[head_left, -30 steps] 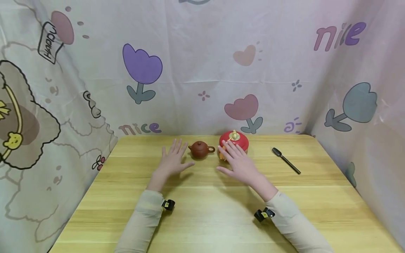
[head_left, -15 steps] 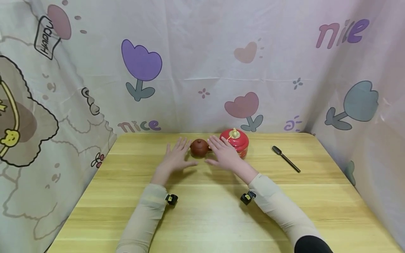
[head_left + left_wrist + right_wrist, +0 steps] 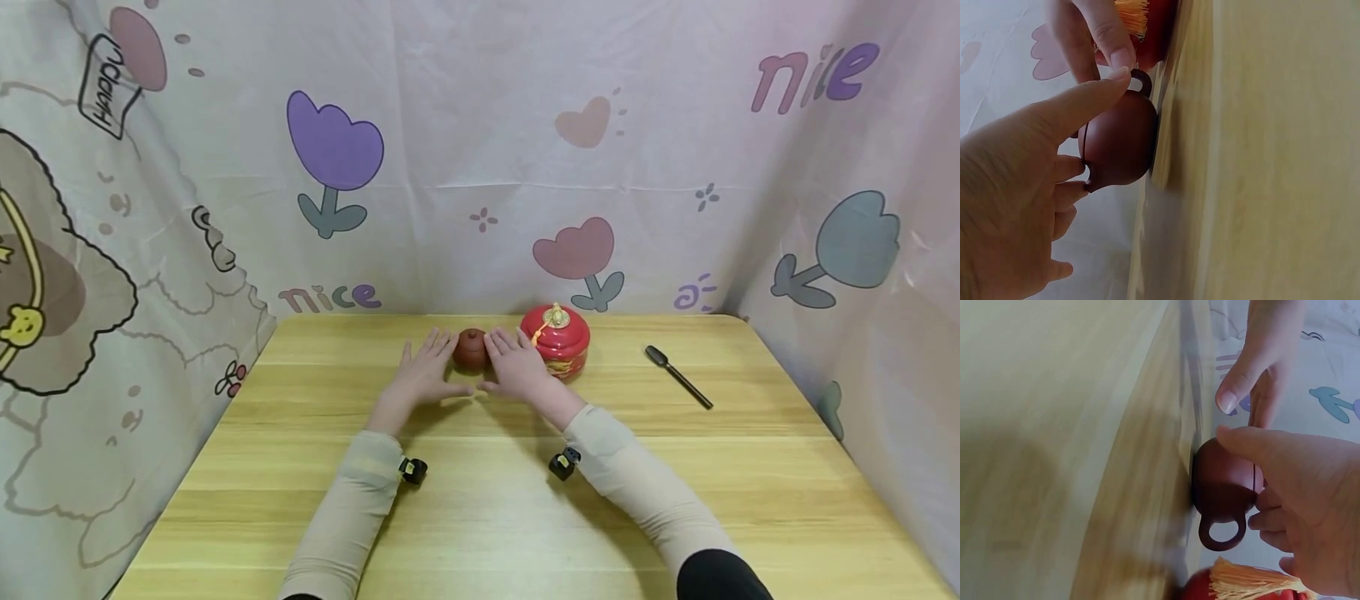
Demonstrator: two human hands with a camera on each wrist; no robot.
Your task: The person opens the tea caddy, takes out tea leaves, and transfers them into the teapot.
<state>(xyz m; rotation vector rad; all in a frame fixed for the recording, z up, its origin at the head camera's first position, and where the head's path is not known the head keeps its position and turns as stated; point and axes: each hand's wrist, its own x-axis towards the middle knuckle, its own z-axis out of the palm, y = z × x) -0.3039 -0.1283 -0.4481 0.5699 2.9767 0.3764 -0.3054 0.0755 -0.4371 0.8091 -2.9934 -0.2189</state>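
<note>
A small reddish-brown clay teapot [image 3: 471,351] with its lid on stands near the back of the table, between the two hands. My left hand [image 3: 424,373] is at its spout side, fingers and thumb spread fairly straight. On the handle side, my right hand [image 3: 519,368] has its fingers extended beside the pot. Seen from the left wrist, the spout and part of the handle of the teapot [image 3: 1121,137] show past the thumb. The right wrist view has the handle below the right thumb on the teapot [image 3: 1225,478]. Whether fingertips touch the clay is unclear.
Close behind the right hand sits a red lidded jar [image 3: 564,340] with a gold knob and an orange tassel. A dark spoon-like scoop [image 3: 678,377] lies to the right on the wooden table [image 3: 480,517]. Printed curtains [image 3: 465,142] hang behind and at the sides.
My right hand has moved left, from in front of the red jar to the teapot's handle side. My left hand has shifted slightly right, closer to the spout. The teapot stands where it was.
</note>
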